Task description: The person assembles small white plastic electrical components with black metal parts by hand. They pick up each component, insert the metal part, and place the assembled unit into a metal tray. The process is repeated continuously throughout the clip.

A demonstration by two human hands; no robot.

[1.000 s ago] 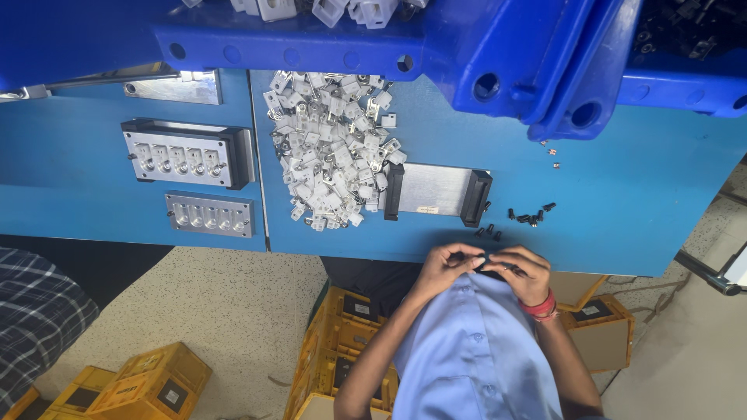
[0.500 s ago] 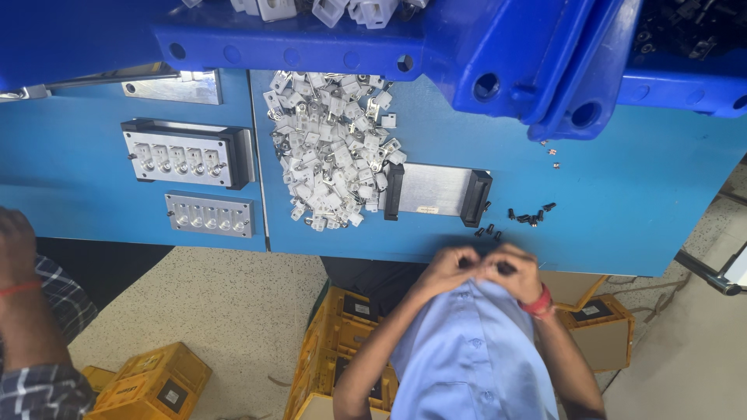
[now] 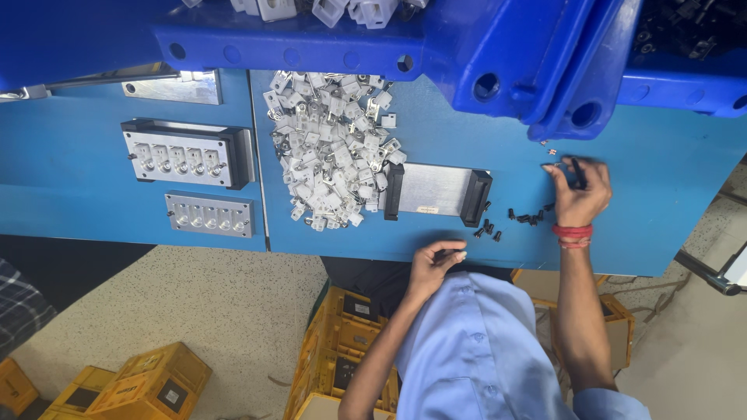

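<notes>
- Left hand (image 3: 433,267) held at the near edge of the blue workbench (image 3: 669,187), close against the light-blue shirt (image 3: 475,350); fingers curled shut, seemingly round something small and dark, though too little of it visible to name.
- Right hand (image 3: 580,194) stretched out over the bench top, well apart from the left; thumb and fingertips (image 3: 554,169) pinched on a small black part (image 3: 578,173), blurred.
- Red thread band (image 3: 573,231) worn on the right wrist.
- Scattered small black parts (image 3: 523,218) lying loose on the bench just beside the right hand, with a few more at the near corner of the metal plate fixture (image 3: 437,189).
- That fixture, a bare metal plate with black end blocks, resting flat between the two hands and the heap of white plastic pieces (image 3: 331,159).
- Heap touching the fixture's left end block.
- Further left, a black-framed jig with a row of sockets (image 3: 180,153), and a smaller metal block with round holes (image 3: 209,213) just below it.
- Blue moulded bin (image 3: 373,35) overhanging the far side of the bench, white pieces showing at its top.
- Yellow crates (image 3: 148,381) on the speckled floor under the bench edge.
</notes>
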